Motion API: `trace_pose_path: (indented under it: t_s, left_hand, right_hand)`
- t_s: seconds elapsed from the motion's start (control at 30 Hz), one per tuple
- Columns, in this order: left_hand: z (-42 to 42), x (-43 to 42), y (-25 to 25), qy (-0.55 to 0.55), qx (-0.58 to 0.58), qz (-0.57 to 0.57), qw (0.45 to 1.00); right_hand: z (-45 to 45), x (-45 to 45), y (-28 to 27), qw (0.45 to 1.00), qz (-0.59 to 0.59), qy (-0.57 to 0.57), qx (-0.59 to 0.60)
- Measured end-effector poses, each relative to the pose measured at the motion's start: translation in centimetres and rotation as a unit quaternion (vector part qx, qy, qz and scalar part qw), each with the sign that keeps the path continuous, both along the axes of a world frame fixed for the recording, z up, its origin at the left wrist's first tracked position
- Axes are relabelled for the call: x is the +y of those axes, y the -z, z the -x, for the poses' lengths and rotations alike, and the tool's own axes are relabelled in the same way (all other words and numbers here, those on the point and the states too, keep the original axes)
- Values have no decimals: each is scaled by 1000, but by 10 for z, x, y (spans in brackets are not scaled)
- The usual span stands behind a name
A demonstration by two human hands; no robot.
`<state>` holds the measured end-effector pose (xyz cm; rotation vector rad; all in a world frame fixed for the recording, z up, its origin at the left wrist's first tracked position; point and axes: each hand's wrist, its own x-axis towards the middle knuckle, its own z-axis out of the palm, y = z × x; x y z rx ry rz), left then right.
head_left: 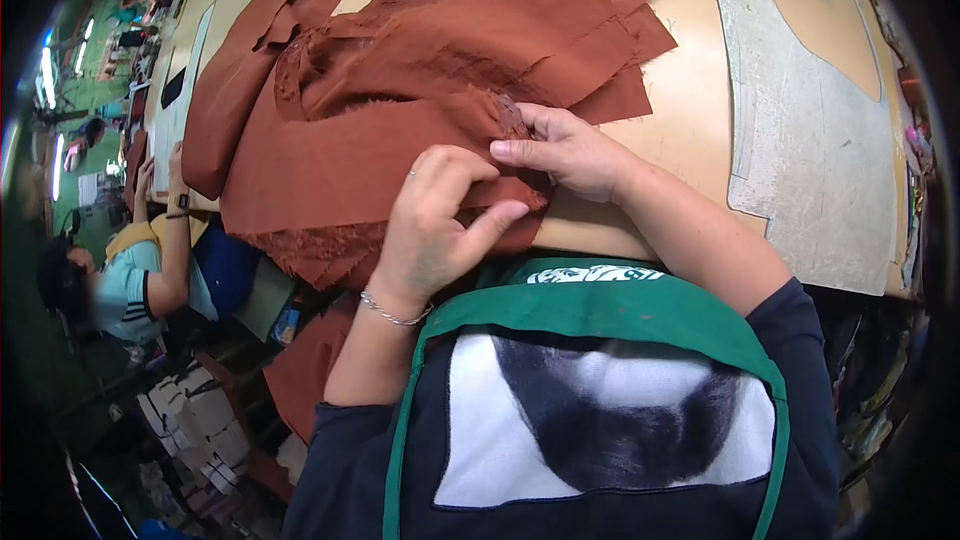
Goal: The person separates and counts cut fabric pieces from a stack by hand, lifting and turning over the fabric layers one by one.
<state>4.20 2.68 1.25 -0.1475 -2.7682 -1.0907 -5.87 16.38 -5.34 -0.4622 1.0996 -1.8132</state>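
A heap of rust-brown fabric lies over the table's front edge, with frayed edges and strips of matching lace. Pinched between the thumb and fingers of my right hand is a lacy edge of this fabric. My left hand, with a ring and a bracelet, is just left of it, over the cloth. Its fingers are bent and its thumb stands apart, with nothing visible between them. Some of the fabric under both hands is hidden.
A large grey pattern sheet lies on the right of the pale table. At the left, another person has their hands at the table edge, near a dark phone-like object. Bundled stacks stand low at the left.
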Motion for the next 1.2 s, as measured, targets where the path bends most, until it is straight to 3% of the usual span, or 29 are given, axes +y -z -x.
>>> trace_pose_path:
  t_s: [0.2, 0.5, 0.9, 1.2]
  left_hand:
    - [-14, 0, 10, 3, 73, 94, 993]
    - [-11, -8, 12, 25, 8, -11, 1000]
    - [-11, -18, 16, 9, -26, -91, 995]
    - [-7, -20, 19, 37, 11, -64, 997]
  right_hand:
    - [-1, 0, 6, 1000, -2, 1, -3]
    - [-2, 9, -5, 990, -82, 0, 119]
    - [-2, 3, 5, 997, -34, 3, 63]
    - [0, 6, 0, 996, -58, -26, 67]
